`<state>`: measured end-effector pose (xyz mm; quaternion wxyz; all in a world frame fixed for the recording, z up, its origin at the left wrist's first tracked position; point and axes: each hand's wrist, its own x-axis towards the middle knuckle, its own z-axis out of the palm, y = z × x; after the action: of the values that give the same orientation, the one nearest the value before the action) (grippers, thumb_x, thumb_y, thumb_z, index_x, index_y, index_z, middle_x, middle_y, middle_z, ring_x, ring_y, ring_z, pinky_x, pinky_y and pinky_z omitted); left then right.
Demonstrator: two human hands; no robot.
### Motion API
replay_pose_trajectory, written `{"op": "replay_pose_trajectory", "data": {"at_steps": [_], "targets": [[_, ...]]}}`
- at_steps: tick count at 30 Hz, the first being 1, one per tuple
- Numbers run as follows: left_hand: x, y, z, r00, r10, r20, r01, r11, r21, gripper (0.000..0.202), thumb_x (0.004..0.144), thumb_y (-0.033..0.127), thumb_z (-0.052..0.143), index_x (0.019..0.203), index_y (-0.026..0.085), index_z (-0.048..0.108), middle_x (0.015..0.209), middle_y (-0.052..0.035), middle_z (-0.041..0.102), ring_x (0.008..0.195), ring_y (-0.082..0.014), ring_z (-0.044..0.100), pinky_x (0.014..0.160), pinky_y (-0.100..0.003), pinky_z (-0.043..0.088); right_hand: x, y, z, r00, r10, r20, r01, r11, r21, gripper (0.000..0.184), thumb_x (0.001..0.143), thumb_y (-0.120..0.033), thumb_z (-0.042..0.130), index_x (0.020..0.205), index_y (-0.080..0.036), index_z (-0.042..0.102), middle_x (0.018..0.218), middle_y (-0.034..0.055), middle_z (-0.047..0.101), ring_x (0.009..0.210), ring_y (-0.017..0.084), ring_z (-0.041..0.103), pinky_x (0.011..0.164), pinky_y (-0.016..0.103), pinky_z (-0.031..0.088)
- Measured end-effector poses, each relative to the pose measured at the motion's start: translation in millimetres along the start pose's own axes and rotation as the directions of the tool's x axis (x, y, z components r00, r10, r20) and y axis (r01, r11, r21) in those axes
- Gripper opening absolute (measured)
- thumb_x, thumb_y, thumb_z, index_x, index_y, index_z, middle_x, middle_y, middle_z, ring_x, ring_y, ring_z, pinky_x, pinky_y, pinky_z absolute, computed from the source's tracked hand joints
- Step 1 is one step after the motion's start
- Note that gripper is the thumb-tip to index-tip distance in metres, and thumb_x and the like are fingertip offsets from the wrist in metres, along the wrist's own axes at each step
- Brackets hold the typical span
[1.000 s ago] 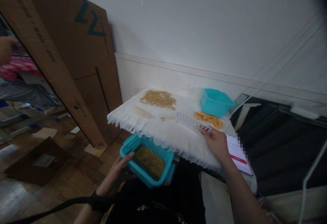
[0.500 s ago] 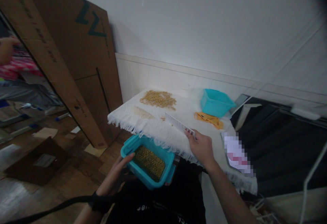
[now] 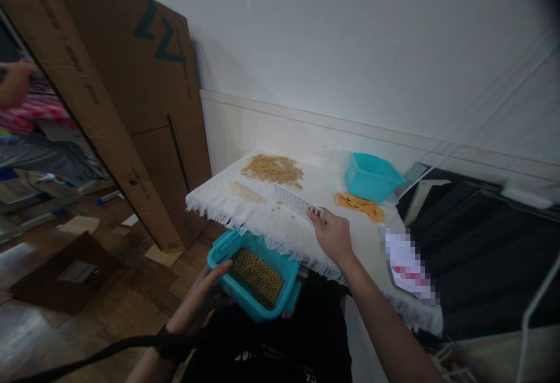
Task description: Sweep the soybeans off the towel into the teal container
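Observation:
A teal plastic container (image 3: 289, 278) with soybeans (image 3: 258, 275) in it is gripped at its left rim by my left hand (image 3: 210, 284). The thumb lies over the rim, while the other fingers are mostly hidden under the box. It sits just below the fringed edge of a white cloth (image 3: 315, 243). Above that cloth, my right hand (image 3: 335, 231) is closed around one end of a white slotted plastic strip (image 3: 295, 201). The strip's far end points left, near a few stray beans. Farther back, a loose pile of soybeans (image 3: 273, 168) is spread on the cloth.
Toward the back right stands a second teal container (image 3: 374, 176), with an orange cloth (image 3: 359, 205) in front. A phone-like slab (image 3: 406, 263) with a blurred screen lies at right. A tall cardboard box (image 3: 131, 91) rises at left; another person's arm (image 3: 15, 83) shows beyond.
My right hand has moved left and slightly up with the white strip, whose far end is now closer to the bean pile. My left hand and its container have stayed in place.

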<state>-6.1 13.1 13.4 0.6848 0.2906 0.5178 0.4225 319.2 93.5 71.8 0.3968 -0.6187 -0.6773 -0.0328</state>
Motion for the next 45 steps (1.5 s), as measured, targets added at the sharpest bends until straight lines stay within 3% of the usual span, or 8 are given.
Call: {"op": "replay_pose_trajectory", "data": {"at_steps": [10,14,21,28,34,39,45], "targets": [[-2.1,1.2,-2.4,0.997,0.052,0.058,-0.051,0.999,-0.013,0.082,0.088,0.06,0.081,0.16,0.031,0.054,0.163,-0.0126,0.061,0.138,-0.0415,0.065,0.099,-0.051,0.063,-5.0,-2.7,-9.6,1.0,-0.009,-0.003,0.009,0.997,0.074,0.048,0.102,-0.057,0.051,0.09,-0.023,0.082,0.068,0.0074,0.076,0.064,0.024,0.072,0.065,0.03,0.048],[-3.9,2.7,-1.3,0.998,0.045,0.051,-0.045,0.999,-0.003,0.08,0.087,0.059,0.082,0.158,0.033,0.057,0.16,-0.0113,0.065,0.137,-0.041,0.066,0.098,-0.05,0.063,-3.1,-1.4,-8.1,0.999,0.032,-0.014,-0.031,0.995,0.09,0.047,0.101,-0.058,0.052,0.09,-0.023,0.082,0.07,0.008,0.078,0.065,0.024,0.072,0.065,0.03,0.048],[-4.8,2.1,-2.0,0.997,0.055,0.057,-0.055,0.998,-0.005,0.071,0.09,0.059,0.078,0.153,0.033,0.058,0.167,-0.0094,0.059,0.14,-0.0398,0.065,0.096,-0.047,0.064,-6.4,0.6,-10.0,0.998,0.052,0.022,-0.055,0.99,0.127,0.048,0.099,-0.061,0.053,0.087,-0.024,0.082,0.068,0.0072,0.078,0.063,0.025,0.07,0.064,0.031,0.049],[-2.7,2.1,-1.5,0.998,0.053,0.038,-0.053,0.999,-0.01,0.073,0.087,0.059,0.081,0.151,0.032,0.061,0.162,-0.0104,0.062,0.136,-0.0406,0.067,0.09,-0.046,0.065,-4.4,-1.9,-9.9,0.998,0.053,0.037,-0.059,0.983,0.171,0.047,0.097,-0.057,0.055,0.092,-0.022,0.085,0.071,0.0078,0.079,0.066,0.026,0.073,0.066,0.031,0.052],[0.4,2.7,-3.7,0.999,0.048,0.018,-0.048,0.999,0.006,0.075,0.085,0.061,0.081,0.151,0.031,0.061,0.158,-0.0116,0.065,0.131,-0.0412,0.069,0.089,-0.048,0.064,-7.7,1.1,-10.3,0.999,0.041,0.037,-0.048,0.972,0.228,0.045,0.097,-0.058,0.057,0.097,-0.023,0.086,0.086,0.0087,0.085,0.076,0.027,0.078,0.07,0.032,0.056],[-0.5,3.3,-3.7,0.999,0.029,0.017,-0.029,0.999,0.013,0.078,0.086,0.062,0.081,0.152,0.029,0.055,0.162,-0.0129,0.061,0.132,-0.0409,0.067,0.088,-0.047,0.064,-3.0,15.1,-16.0,0.99,0.133,-0.044,-0.124,0.976,0.178,0.055,0.094,-0.067,0.057,0.09,-0.019,0.084,0.063,0.0051,0.075,0.058,0.023,0.067,0.057,0.03,0.046],[-2.1,2.5,-3.7,0.998,0.043,0.042,-0.043,0.999,0.002,0.077,0.087,0.06,0.08,0.153,0.03,0.055,0.158,-0.0127,0.065,0.132,-0.0415,0.068,0.09,-0.048,0.063,0.3,21.5,-16.5,0.993,0.114,-0.035,-0.108,0.986,0.13,0.055,0.095,-0.068,0.056,0.08,-0.02,0.079,0.058,0.0034,0.069,0.055,0.022,0.063,0.057,0.03,0.04]]}}
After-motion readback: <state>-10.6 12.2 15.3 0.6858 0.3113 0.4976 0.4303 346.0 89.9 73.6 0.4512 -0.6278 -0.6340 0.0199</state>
